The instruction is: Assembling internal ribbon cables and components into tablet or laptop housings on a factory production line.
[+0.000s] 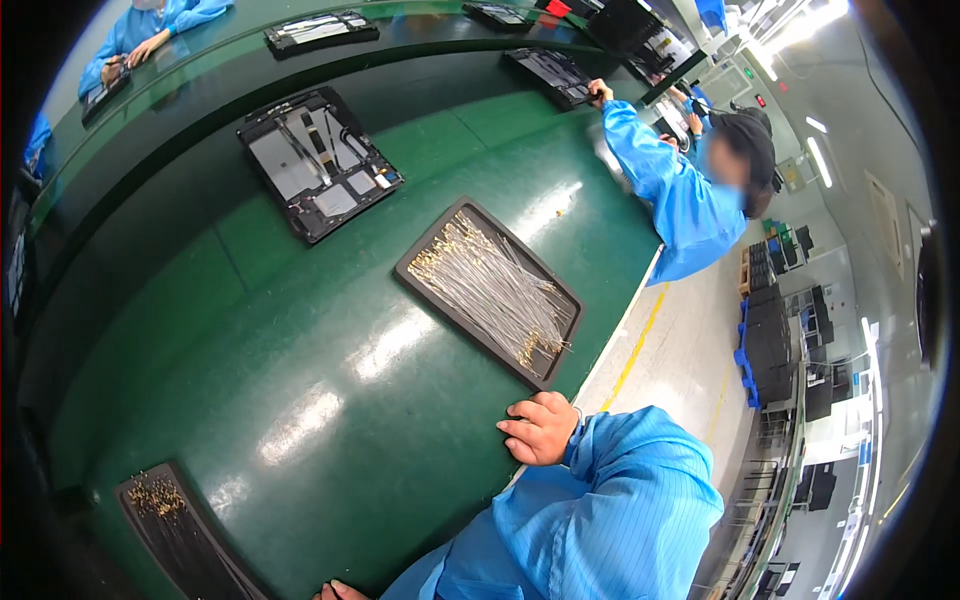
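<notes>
My right hand (539,428) rests on the near edge of the green table, fingers loosely bent and a little apart, with nothing seen in them. Just beyond it stands a shallow black tray (470,327) of thin grey cables (490,285) with gold-coloured ends. Only a few fingers of my left hand (342,591) show at the lower edge; whether they hold anything is hidden. Left of that hand lies another dark tray (185,555), with small gold-coloured pieces (160,497) heaped at its far end.
Across the table an opened flat electronic device (318,165) sits on the green line surface, with another device (552,76) farther right. A co-worker in blue (690,210) reaches toward that one. Another person (150,40) works at the far left. Beyond a raised dark ledge lies one more opened device (320,32).
</notes>
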The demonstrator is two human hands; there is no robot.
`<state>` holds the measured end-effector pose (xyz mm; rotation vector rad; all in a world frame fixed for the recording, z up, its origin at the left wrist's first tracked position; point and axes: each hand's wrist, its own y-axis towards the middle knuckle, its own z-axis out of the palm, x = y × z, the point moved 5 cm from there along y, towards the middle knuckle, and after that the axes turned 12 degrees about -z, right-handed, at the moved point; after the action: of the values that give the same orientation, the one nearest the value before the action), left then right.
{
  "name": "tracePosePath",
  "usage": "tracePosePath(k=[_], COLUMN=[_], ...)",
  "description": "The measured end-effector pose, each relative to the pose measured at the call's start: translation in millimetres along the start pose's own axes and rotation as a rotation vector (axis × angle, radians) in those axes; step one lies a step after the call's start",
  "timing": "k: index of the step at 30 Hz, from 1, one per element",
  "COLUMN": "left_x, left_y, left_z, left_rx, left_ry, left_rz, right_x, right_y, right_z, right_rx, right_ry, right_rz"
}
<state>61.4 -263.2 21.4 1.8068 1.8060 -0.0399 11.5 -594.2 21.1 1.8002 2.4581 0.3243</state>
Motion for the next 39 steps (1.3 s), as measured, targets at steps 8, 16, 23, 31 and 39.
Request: tracePosePath(k=[8,16,23,31,39], left_x=[-2.6,-8.6,-8.9,8.7,6.3], left_y=[-5.2,-7.1,-17.1,-37.2,-33.5], left_z=[2.6,5.3,7.4,26.3,23.5], left_rx=[0.049,0.022,0.003,0.031,0.053], left_ry=[0.064,0.019,0.142,0.114,0.096], left_rz=[0.03,0.014,0.03,0.026,-0.051], right_x=[-5.8,-9.9,-12.3,-17.6,-12.4], right_y=[-4.8,-9.5,-11.8,-19.2,-17.9], right_z=[-3.3,-3.3,-8.3,-7.5,-6.5], right_rx=[-0.01,-0.039,-0.116,-0.141,-0.204], right_ry=[0.001,-0.01,0.019,-0.039,-0.039], right_rz=[-0.017,-0.008,-0.041,-0.016,-0.039])
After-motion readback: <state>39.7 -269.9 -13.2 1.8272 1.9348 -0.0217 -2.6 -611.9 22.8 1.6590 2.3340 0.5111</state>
